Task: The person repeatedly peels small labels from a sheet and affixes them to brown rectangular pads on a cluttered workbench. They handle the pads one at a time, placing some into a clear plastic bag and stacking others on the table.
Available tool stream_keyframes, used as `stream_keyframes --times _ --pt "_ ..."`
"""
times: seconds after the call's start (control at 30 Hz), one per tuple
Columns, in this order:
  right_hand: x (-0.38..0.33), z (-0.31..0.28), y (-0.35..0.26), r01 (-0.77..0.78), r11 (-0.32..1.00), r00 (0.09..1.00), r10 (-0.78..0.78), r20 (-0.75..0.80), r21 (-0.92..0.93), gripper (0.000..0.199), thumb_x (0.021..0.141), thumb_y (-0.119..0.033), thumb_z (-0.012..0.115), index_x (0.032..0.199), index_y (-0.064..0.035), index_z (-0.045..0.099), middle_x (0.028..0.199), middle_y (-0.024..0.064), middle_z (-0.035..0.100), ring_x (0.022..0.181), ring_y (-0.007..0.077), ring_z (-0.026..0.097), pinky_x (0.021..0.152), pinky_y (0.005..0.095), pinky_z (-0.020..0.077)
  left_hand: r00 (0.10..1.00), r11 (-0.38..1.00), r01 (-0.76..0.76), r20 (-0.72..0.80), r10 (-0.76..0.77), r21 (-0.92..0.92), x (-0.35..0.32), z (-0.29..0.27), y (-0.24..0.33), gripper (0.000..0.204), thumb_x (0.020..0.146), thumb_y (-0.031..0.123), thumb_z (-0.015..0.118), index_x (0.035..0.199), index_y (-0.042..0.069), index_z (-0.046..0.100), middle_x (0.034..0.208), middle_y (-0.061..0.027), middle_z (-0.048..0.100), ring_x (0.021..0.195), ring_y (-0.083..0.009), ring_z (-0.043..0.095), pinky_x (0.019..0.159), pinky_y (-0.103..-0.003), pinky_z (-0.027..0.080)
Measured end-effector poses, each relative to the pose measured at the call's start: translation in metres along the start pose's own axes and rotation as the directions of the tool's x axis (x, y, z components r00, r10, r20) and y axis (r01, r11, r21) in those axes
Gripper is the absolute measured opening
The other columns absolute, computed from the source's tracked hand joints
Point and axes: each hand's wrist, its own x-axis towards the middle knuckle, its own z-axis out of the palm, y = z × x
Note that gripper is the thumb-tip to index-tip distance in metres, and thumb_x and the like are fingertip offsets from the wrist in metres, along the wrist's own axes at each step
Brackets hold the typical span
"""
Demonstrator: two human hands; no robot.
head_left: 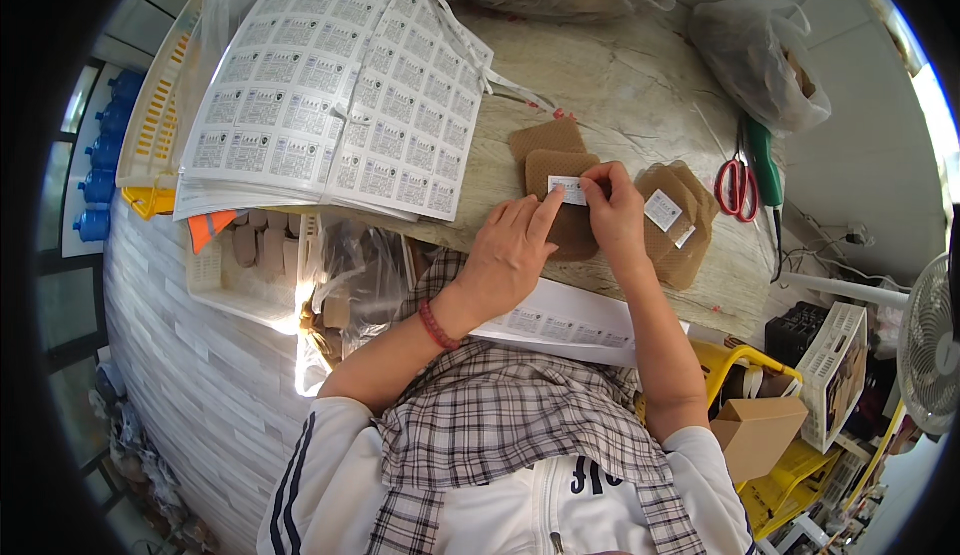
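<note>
A small white printed label (573,184) lies on a brown textured pad (548,163) with rounded corners, at the near part of the table. My left hand (505,258) rests over the pad, fingers stretched out, the index fingertip pressing on the label. At the label's right end, my right hand (614,213) pinches its edge between thumb and fingers. Other brown pads show behind and below this one, partly covered by it and my hands. To the right sits an overlapping pile of brown pads (690,200), with white labels (662,210) on it.
A thick stack of printed label sheets (330,85) covers the table's left side. Another label sheet (560,323) lies by my lap. Red-handled scissors (737,190) and a green-handled corded tool (765,160) lie right. A plastic bag (765,65) stands behind them; crates flank the table.
</note>
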Motion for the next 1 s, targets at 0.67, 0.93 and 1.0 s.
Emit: stream_keyframes --times 0.67,0.93,1.0 --pt "-0.014 0.011 -0.007 0.253 0.887 0.95 -0.303 -0.072 -0.385 0.025 0.092 -0.009 0.06 0.116 -0.0075 0.054 0.11 0.0126 0.055 0.084 0.0379 0.064 0.068 0.0445 0.056 0.983 0.934 -0.154 0.142 0.113 0.323 0.001 0.005 -0.005 0.049 0.082 0.016 0.07 0.126 -0.002 0.059 0.136 -0.0186 0.053 0.116 -0.028 0.051 0.103 -0.045 0.037" --pt "-0.012 0.009 0.008 0.216 0.83 0.935 -0.327 -0.135 -0.515 0.015 0.089 -0.013 0.067 0.104 -0.009 0.064 0.106 0.0077 0.059 0.083 0.0305 0.066 0.064 0.0413 0.0552 0.979 0.94 -0.134 0.186 0.078 0.313 -0.007 0.004 -0.002 0.059 0.082 0.017 0.072 0.135 -0.001 0.053 0.144 -0.0191 0.045 0.125 -0.0283 0.046 0.105 -0.045 0.035" --pt "-0.012 0.009 0.005 0.249 0.805 0.907 -0.388 -0.161 -0.538 0.011 0.088 -0.013 0.068 0.098 -0.0095 0.066 0.101 0.0058 0.06 0.081 0.0288 0.066 0.064 0.0403 0.0539 0.979 0.942 -0.14 0.182 0.087 0.305 -0.009 0.003 -0.003 0.063 0.081 0.017 0.074 0.136 -0.002 0.051 0.146 -0.0188 0.043 0.126 -0.0283 0.045 0.105 -0.046 0.035"
